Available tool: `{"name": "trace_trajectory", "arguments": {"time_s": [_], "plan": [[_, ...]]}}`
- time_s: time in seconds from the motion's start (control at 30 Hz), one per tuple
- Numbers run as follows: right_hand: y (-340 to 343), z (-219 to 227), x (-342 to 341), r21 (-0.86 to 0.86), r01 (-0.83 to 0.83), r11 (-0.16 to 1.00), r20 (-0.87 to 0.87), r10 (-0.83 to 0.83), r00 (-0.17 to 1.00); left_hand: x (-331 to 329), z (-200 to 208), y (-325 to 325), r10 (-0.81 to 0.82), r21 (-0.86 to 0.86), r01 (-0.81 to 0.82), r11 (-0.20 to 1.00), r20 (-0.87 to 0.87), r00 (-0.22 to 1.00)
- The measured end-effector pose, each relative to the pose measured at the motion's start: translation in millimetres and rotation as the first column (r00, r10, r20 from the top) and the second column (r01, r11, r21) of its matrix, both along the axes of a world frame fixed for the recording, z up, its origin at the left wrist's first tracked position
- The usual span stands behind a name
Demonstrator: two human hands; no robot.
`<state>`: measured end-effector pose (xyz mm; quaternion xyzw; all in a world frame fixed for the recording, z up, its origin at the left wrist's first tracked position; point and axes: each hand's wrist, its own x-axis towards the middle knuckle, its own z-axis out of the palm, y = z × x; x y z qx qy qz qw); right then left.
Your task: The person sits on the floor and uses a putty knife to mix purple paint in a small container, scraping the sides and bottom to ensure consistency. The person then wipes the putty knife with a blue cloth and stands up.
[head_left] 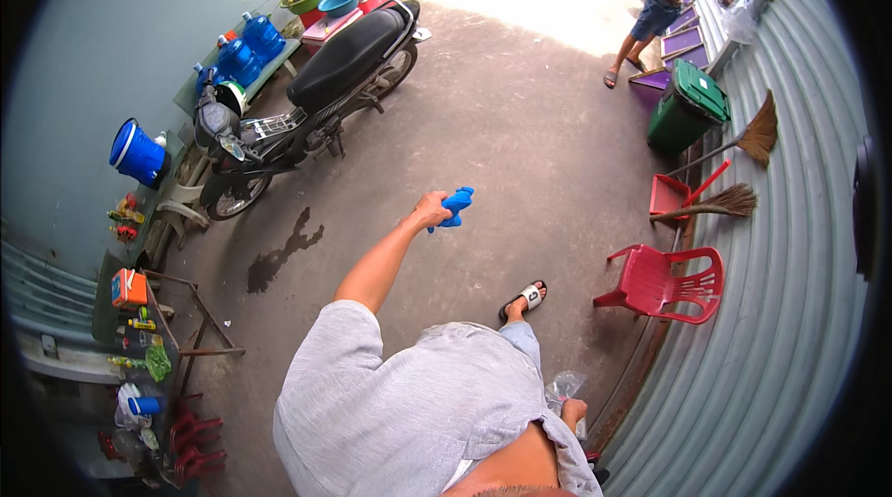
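Note:
My left hand (430,210) reaches forward over the concrete floor, its fingers closed on a crumpled blue cloth (456,205). The cloth sticks out to the right of the fingers, clear of the ground. Low on my right side, beside my leg, my right hand (574,411) is closed on a clear plastic bag (563,386). What the bag contains, if anything, is too small to make out. My sandalled foot (527,301) is on the floor between the two hands.
A motorbike (316,98) stands at the left, near blue water jugs (240,56). On the right are a red plastic chair (660,283), a broom (715,203), a red dustpan (669,197) and a green bin (688,107). Another person (658,14) stands far right.

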<state>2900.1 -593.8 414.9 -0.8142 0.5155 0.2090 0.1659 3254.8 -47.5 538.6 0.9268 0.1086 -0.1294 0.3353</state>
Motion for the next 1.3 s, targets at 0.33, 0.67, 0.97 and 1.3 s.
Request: {"name": "trace_trajectory", "arguments": {"time_s": [0.33, 0.67, 0.97, 1.3], "plan": [[-153.0, -1.2, 274.8, -0.019, -0.059, 0.998, 0.112, 0.061, 0.992, 44.2, -75.0, -96.6, 0.204, 0.19, -0.117, 0.975, -0.542, 0.815], [-301.0, -4.1, 512.4, -0.08, 0.093, 0.992, 0.363, -0.058, 0.93, 300.6, -151.9, -188.7, 0.297, 0.155, -0.256, 0.954, -0.583, 0.756], [-327.9, -23.1, 617.2, -0.009, 0.291, 0.957, 0.157, -0.287, 0.945, 703.4, -36.7, -482.3, -0.367, -0.091, 0.356, 0.93, -0.247, 0.897], [-390.4, -51.7, 784.0, 0.138, 0.408, 0.903, 0.179, -0.428, 0.886, 913.4, -60.2, -725.5, -0.811, -0.093, 0.805, 0.585, -0.069, 0.581]]}}
